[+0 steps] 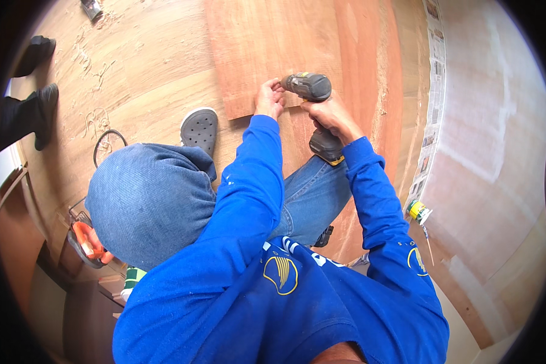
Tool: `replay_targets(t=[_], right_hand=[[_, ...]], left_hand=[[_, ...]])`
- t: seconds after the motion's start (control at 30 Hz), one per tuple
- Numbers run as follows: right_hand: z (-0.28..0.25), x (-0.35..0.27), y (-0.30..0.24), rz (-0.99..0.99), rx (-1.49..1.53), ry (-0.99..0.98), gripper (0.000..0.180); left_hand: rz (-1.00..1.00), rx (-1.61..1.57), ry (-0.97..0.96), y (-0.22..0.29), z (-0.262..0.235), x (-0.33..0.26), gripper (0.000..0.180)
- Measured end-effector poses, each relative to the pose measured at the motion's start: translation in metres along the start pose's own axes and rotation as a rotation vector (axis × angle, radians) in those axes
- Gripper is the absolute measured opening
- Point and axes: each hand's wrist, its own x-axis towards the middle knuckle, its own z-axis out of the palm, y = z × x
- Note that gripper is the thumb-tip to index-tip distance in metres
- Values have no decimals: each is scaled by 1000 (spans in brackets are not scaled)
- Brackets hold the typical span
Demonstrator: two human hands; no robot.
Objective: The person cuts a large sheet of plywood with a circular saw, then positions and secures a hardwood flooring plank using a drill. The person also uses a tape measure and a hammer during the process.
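Observation:
My right hand (332, 116) is wrapped round the grip of a dark cordless drill (311, 86), its front end pointing left. Below the hand shows the drill's battery base (326, 147), beside my bent knee. My left hand (270, 99) is at the drill's front end, fingers curled and pressed together; whatever they may hold is too small to make out. Under both hands lies a reddish-brown wooden board (273, 42), its near edge just below my left hand.
Wood shavings (97, 121) litter the wooden floor at left. Another person's dark shoes (47, 112) stand at far left. My grey clog (199, 128) is left of the board. An orange-handled tool (90, 242) lies lower left. Newspaper (432, 91) lines the right wall, near a green-yellow can (417, 211).

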Motion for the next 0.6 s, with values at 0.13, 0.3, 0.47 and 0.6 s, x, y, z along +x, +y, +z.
replay_targets(t=[0.13, 0.3, 0.47, 0.6], right_hand=[[-2, -4, -5, -37, -19, -10, 22], [0, -4, -2, -74, -26, -6, 23], [5, 1, 3, -80, -73, 12, 25], [5, 2, 4, -78, -108, 9, 27]], left_hand=[[-1, 6, 4, -1, -3, 8, 18], [7, -11, -17, -3, -10, 20, 17], [-10, -43, -62, -4, -12, 22, 16], [8, -35, -3, -5, -7, 16, 17]])
